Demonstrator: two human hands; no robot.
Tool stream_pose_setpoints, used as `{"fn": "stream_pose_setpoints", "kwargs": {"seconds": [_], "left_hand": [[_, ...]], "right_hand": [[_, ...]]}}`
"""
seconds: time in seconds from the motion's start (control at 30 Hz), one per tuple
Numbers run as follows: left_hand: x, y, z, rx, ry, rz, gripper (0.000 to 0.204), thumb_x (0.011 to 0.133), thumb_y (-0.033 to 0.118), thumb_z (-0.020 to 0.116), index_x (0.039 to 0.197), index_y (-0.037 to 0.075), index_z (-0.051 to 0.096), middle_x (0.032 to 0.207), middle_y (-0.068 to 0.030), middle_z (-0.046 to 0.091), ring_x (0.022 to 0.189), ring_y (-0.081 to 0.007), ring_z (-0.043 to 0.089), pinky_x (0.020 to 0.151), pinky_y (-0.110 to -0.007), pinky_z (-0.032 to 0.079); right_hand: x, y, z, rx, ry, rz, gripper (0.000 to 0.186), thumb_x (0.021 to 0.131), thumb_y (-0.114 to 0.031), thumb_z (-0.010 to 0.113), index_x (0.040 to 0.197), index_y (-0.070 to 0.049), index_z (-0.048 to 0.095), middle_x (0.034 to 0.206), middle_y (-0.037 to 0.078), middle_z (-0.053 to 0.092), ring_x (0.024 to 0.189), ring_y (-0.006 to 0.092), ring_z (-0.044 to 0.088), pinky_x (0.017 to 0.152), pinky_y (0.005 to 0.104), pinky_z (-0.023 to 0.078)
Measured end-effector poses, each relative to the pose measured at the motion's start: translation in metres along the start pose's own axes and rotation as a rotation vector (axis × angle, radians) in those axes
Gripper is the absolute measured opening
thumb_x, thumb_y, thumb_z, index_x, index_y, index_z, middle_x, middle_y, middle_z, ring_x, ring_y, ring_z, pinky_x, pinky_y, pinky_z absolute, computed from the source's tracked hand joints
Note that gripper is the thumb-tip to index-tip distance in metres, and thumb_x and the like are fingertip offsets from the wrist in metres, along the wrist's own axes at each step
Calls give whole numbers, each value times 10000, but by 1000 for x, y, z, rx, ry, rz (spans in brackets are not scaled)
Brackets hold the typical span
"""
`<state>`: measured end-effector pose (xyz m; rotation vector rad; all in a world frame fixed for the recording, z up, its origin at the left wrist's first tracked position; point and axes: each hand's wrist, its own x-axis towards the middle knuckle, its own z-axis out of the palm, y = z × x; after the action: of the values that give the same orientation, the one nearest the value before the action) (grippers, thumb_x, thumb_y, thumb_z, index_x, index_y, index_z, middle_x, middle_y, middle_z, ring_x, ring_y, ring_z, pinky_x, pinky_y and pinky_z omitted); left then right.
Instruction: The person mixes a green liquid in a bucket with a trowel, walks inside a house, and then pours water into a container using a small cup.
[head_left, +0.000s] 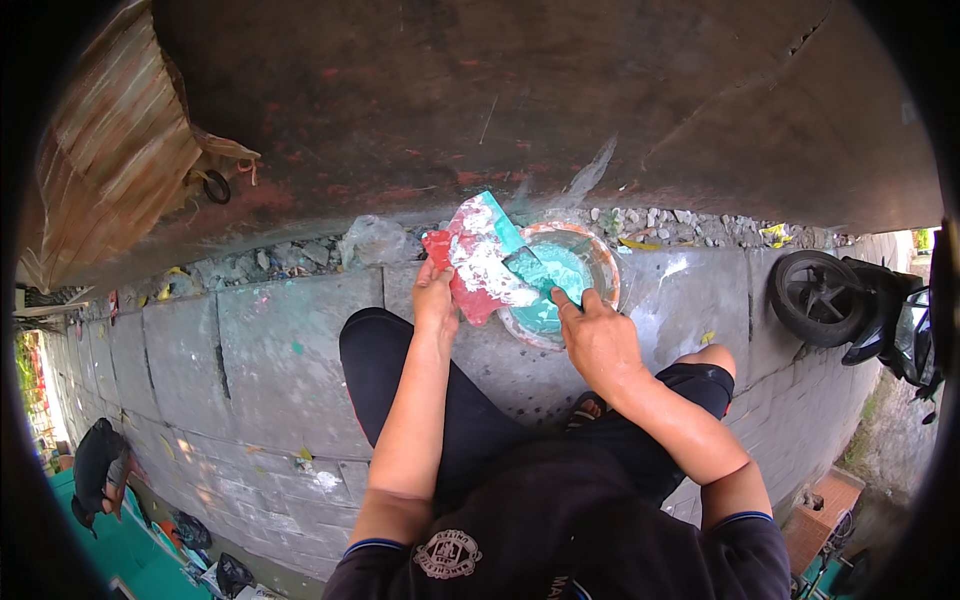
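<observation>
My left hand (pixel 434 300) grips a red plastic spreader-like board (pixel 478 292) by its left edge. White paste is smeared across the board's face. My right hand (pixel 600 338) is closed round the handle of a putty knife (pixel 512 238), whose teal-coated blade lies against the board's upper right side. Just under the putty knife sits a round bucket (pixel 606 268) with a paint-stained rim and wet teal paint or paste inside. The board's lower right edge overlaps the bucket. Some of my right fingers are hidden behind the hand.
A large dark wall-like surface (pixel 480 90) spans the far side, with rubble (pixel 680 222) along its foot. Rusty corrugated sheet (pixel 120 150) leans at far left. A motorbike (pixel 885 310) stands at right. Another person (pixel 100 470) is at lower left, near black bags (pixel 232 575).
</observation>
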<state>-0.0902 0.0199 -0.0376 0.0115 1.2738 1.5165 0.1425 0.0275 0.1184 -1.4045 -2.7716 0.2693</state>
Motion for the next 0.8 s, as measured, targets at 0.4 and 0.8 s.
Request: {"fn": "stream_pose_setpoints", "kwargs": {"seconds": [0.4, 0.8], "left_hand": [[-4, 7, 0, 26, -9, -1, 402, 951, -23, 473, 1345, 41, 524, 1245, -76, 633, 1082, -186, 630, 877, -340, 538], [-15, 10, 13, 172, -93, 67, 358, 929, -23, 510, 1283, -4, 568, 1113, -76, 678, 949, -150, 664, 770, -291, 550]], "right_hand": [[32, -4, 22, -2, 38, -7, 427, 778, -35, 598, 1202, -10, 636, 866, 184, 618, 722, 298, 684, 584, 388, 562], [58, 40, -7, 198, 230, 198, 291, 909, -197, 589, 1152, -88, 706, 882, 209, 671, 807, 361, 680, 720, 456, 553]]}}
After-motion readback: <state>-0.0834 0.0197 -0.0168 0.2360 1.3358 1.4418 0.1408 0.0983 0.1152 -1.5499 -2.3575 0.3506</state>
